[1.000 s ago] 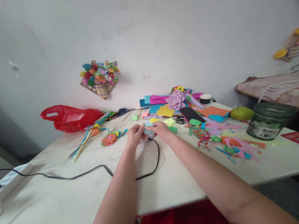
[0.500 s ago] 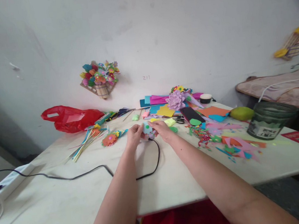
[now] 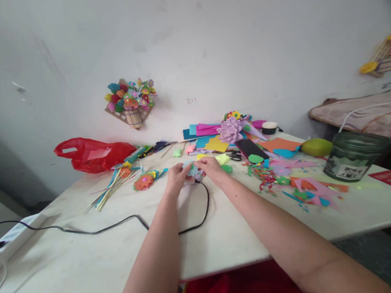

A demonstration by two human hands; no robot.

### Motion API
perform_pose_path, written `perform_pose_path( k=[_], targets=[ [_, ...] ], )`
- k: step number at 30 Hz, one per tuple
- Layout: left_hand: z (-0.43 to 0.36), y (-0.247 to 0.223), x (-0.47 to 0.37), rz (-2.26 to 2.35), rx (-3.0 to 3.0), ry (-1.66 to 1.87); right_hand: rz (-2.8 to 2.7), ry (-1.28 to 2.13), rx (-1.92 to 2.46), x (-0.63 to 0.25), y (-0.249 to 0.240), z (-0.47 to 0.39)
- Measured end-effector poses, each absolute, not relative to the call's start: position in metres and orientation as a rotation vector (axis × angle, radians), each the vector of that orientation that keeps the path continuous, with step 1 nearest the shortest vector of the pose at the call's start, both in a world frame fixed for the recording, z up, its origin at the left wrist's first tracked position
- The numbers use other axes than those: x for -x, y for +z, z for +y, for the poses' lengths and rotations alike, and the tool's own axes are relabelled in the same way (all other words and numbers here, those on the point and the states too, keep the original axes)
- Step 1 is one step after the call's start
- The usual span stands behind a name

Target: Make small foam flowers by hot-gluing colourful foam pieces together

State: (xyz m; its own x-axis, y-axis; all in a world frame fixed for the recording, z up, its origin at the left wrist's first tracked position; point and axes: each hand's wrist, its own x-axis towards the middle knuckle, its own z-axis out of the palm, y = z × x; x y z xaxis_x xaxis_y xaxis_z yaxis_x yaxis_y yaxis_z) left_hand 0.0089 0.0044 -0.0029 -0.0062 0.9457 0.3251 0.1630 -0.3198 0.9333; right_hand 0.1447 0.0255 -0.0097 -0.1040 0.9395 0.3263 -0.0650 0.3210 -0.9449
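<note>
Between my hands is a light-blue craft flower [image 3: 191,170] with a green centre. My left hand [image 3: 176,177] pinches its left edge with curled fingers. On its right edge, my right hand [image 3: 211,168] closes thumb and fingers. Something small and pale with a black cable [image 3: 207,200] lies just under the flower, mostly hidden. Left of my hands rests an orange scalloped flower [image 3: 144,182] with a pink centre. A pale yellow piece [image 3: 222,158] and a green round piece [image 3: 226,168] lie right behind my right hand.
A red plastic bag [image 3: 95,154] and a bundle of thin sticks [image 3: 112,188] lie at left. Scissors [image 3: 234,155], a dark phone [image 3: 250,151], coloured sheets [image 3: 217,143] and paper scraps [image 3: 309,193] spread to the right. A green jar [image 3: 355,155] stands far right; a power strip [image 3: 15,239] sits left.
The light-blue flower has tipped flatter between my fingers, so its face shows less. Both hands stay in nearly the same place.
</note>
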Motion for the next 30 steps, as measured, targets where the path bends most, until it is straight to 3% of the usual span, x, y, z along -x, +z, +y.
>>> perform_pose_path(
  k=[30],
  targets=[
    [-0.0002, 0.0004, -0.0085, 1.144, -1.500, 1.362, -1.344, 1.150, 0.833, -0.1460, -0.0056, 0.0198]
  ],
)
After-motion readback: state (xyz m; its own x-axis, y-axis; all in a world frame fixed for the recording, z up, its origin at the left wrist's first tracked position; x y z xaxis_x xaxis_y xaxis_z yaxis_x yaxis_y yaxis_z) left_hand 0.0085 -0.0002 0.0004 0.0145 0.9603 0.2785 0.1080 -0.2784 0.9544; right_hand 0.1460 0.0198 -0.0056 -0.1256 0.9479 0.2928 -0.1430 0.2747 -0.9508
